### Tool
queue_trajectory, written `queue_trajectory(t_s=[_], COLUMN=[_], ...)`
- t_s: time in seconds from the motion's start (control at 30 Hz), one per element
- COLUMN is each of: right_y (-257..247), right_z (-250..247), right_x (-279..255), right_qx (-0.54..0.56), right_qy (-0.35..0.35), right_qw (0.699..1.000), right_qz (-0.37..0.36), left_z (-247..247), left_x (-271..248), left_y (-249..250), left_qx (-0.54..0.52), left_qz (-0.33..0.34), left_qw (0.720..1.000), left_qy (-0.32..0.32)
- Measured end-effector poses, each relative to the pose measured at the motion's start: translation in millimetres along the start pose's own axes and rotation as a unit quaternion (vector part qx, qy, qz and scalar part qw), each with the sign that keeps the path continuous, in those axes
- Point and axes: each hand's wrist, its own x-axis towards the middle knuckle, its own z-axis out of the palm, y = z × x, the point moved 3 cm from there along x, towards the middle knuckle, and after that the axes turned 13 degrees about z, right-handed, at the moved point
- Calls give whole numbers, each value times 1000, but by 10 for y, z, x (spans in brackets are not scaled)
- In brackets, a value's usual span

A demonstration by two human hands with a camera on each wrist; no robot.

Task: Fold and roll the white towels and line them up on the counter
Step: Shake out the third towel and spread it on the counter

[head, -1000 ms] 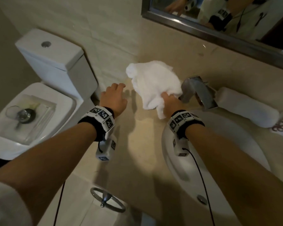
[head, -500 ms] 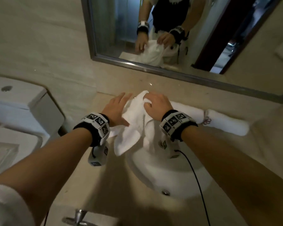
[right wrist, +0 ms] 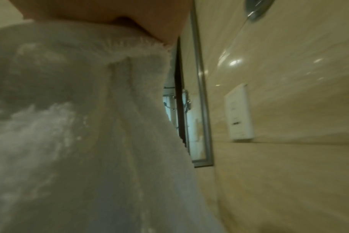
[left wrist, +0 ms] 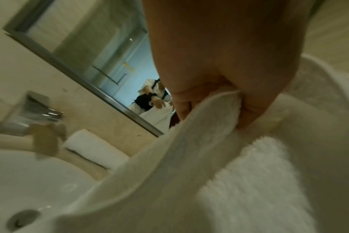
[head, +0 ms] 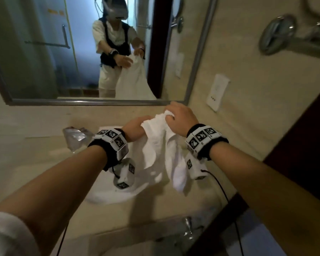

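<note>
A white towel (head: 163, 150) hangs unfolded in the air above the sink (head: 107, 194). My left hand (head: 135, 126) pinches its upper edge, thumb and fingers closed on the hem (left wrist: 227, 104). My right hand (head: 179, 117) grips the towel's top a little further right and higher, its fingers curled round the bunched cloth (right wrist: 90, 110). The towel's lower part drapes down between my wrists. A rolled white towel (left wrist: 94, 148) lies on the counter behind the sink, near the wall.
The chrome faucet (head: 74, 137) stands left of my hands at the back of the sink. A mirror (head: 81, 52) covers the wall ahead. A wall socket (head: 217, 93) sits to the right. The beige counter (head: 155, 215) runs along the front.
Both hands have lifted the towel off the counter and carried it right, over the sink. My left hand, open beside the towel before, now pinches its edge. The view swung right and up.
</note>
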Motion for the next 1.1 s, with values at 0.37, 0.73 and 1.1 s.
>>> queue_trajectory(t_s=[0.37,0.73,1.1], right_y=[1543,1301,955], right_z=[-914,-547,-435], right_x=[-1055,-1043,-687], right_qx=[-97,96,133], right_qy=[-11,-98,-5], right_qw=[978,976,980], right_qz=[182,167,149], left_z=[663,722,168], left_x=[297,301,109], left_y=[1236,1591,1054], left_qx=[-27,-50,74], left_qz=[32,85,-1], left_qw=[999,993,996], left_qy=[-6,-60,42])
